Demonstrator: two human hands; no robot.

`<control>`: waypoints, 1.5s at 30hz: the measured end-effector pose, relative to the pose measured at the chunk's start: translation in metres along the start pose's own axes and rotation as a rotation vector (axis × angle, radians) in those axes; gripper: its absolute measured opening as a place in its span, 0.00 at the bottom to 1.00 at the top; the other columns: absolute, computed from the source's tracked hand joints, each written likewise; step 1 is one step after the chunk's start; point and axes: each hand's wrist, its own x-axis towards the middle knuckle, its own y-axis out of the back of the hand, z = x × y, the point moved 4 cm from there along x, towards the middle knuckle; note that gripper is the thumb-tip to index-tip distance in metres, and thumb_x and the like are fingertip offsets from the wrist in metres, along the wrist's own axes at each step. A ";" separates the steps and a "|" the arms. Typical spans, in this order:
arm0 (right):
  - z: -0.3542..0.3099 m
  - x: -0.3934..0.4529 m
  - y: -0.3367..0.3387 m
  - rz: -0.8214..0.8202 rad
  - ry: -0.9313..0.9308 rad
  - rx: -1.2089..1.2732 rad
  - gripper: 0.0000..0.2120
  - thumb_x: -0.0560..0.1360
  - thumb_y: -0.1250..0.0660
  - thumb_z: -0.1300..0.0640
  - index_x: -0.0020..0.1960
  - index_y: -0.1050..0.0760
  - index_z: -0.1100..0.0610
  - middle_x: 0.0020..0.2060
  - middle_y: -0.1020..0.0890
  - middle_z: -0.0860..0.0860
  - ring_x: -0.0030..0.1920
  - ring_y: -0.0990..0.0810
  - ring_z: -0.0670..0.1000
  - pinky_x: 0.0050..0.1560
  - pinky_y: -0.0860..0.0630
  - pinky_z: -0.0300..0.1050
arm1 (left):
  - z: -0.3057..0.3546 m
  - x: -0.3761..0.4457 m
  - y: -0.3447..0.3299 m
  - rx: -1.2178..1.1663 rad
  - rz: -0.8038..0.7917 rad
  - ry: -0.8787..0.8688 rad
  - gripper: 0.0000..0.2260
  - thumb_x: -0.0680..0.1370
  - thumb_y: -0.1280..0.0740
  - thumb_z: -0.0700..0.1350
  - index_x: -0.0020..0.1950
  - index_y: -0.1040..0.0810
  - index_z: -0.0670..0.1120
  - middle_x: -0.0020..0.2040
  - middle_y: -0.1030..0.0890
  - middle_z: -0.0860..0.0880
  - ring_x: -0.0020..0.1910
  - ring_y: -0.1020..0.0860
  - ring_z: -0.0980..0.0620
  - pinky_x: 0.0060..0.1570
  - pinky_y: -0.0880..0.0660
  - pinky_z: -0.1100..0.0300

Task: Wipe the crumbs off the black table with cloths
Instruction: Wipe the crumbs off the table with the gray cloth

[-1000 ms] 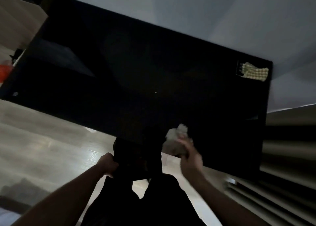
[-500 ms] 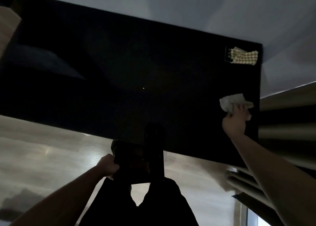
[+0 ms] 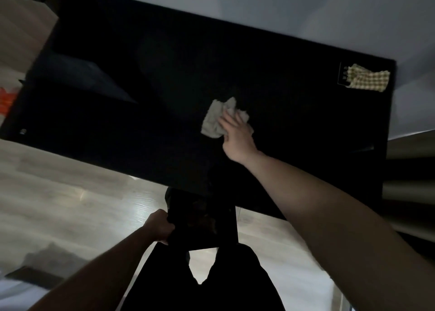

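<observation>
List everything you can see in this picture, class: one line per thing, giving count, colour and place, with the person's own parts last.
Table: one, black, fills the middle of the view.
Crumpled cloth: one, pale grey, mid-table, under the right hand.
Checked cloth: one, yellow and white, far right corner of the table.
Tray: one, dark, held below the table's near edge.
Floor: pale wood.
Right hand: one, pressing the crumpled cloth.
Left hand: one, gripping the tray.

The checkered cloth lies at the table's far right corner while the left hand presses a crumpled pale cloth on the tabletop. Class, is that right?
Not quite: the head view shows the right hand pressing the crumpled pale cloth on the tabletop. The checkered cloth does lie at the far right corner.
</observation>
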 end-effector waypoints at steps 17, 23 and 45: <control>0.037 -0.215 0.013 0.201 -0.274 0.542 0.41 0.69 0.42 0.79 0.69 0.22 0.42 0.69 0.23 0.33 0.74 0.29 0.40 0.78 0.34 0.47 | 0.018 -0.016 -0.015 0.052 -0.031 -0.062 0.08 0.68 0.35 0.42 0.29 0.26 0.44 0.28 0.22 0.48 0.41 0.14 0.42 0.34 0.22 0.58; 0.185 -0.205 0.124 0.423 -0.553 0.200 0.28 0.77 0.41 0.71 0.76 0.28 0.58 0.76 0.28 0.55 0.78 0.33 0.56 0.76 0.42 0.34 | 0.037 -0.025 -0.023 0.101 -0.012 -0.119 0.10 0.70 0.35 0.38 0.29 0.31 0.46 0.30 0.25 0.50 0.42 0.17 0.44 0.32 0.31 0.60; -0.035 -0.258 -0.086 -0.140 -0.186 0.535 0.35 0.70 0.43 0.71 0.72 0.23 0.50 0.74 0.29 0.38 0.73 0.42 0.23 0.80 0.43 0.38 | 0.021 -0.017 -0.033 0.011 -0.011 -0.059 0.16 0.64 0.35 0.44 0.47 0.17 0.37 0.46 0.14 0.37 0.45 0.15 0.39 0.47 0.17 0.49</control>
